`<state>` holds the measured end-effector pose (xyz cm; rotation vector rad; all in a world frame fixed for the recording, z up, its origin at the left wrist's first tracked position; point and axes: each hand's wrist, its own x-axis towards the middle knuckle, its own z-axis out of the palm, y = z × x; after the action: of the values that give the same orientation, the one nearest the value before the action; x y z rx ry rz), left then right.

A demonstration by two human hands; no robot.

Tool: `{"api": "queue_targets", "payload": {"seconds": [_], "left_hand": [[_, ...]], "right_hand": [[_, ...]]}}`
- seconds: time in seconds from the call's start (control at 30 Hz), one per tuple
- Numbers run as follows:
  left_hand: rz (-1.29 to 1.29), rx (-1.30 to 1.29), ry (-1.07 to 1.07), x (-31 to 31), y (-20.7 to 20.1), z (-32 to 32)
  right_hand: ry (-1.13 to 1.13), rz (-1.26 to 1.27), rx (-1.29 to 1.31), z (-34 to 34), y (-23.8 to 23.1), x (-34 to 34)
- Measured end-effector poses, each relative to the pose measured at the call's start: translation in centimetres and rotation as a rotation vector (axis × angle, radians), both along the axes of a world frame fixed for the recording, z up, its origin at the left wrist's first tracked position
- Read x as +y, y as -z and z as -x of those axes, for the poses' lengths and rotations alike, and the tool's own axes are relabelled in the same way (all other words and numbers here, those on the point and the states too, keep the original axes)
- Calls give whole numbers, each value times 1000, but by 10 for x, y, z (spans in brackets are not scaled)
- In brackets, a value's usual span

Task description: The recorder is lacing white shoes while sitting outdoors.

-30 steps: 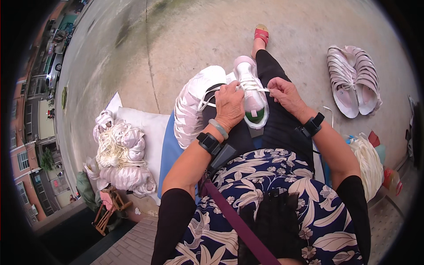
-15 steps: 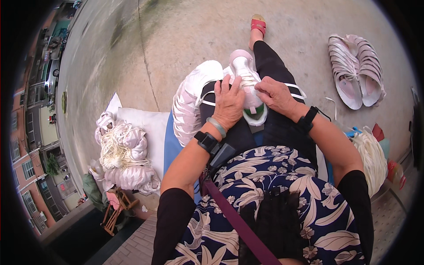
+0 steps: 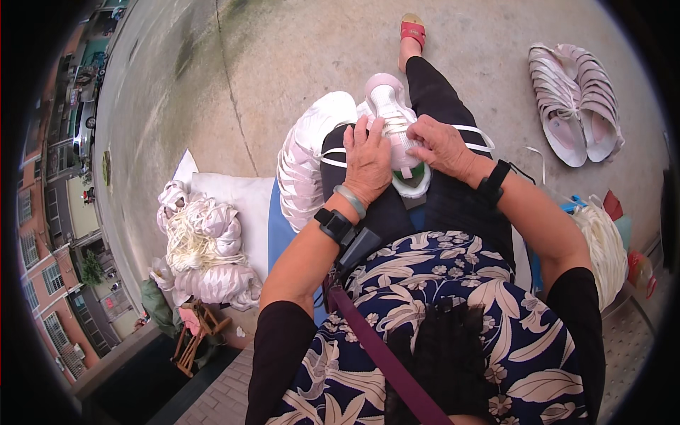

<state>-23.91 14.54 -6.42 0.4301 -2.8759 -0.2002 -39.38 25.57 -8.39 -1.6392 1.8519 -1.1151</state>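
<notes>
A white and pale pink sneaker (image 3: 387, 106) rests between my thighs, its toe away from me and its green-lined opening toward me. My left hand (image 3: 367, 163) lies along its left side, fingers stretched over the edge by the eyelets. On the other side my right hand (image 3: 443, 147) has its fingers curled in a pinch at the lacing; the fingertips partly hide what they grip. White shoelace (image 3: 476, 136) loops out across my right thigh, and another length comes out beyond my left hand.
Nested pink-white shoe uppers (image 3: 303, 166) lean by my left leg. Bundled uppers with cream laces (image 3: 205, 237) lie on a white sheet (image 3: 244, 195) at left. More stacked uppers (image 3: 575, 106) lie far right on concrete. A hank of white laces (image 3: 602, 244) hangs near my right elbow.
The view has shifted slightly. My right fingers have moved a little at the lacing and are still curled; my left hand stays along the shoe.
</notes>
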Motion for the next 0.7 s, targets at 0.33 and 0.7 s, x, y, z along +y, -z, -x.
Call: {"api": "queue_targets", "payload": {"seconds": [0.33,0.7], "left_hand": [[-218,78,20,-9,2,1],[-308,47,-5,-11,6,5]], "right_hand": [[27,-45,-27,-4,-3,-3],[49,-49,19,-9,-3,-5]]}}
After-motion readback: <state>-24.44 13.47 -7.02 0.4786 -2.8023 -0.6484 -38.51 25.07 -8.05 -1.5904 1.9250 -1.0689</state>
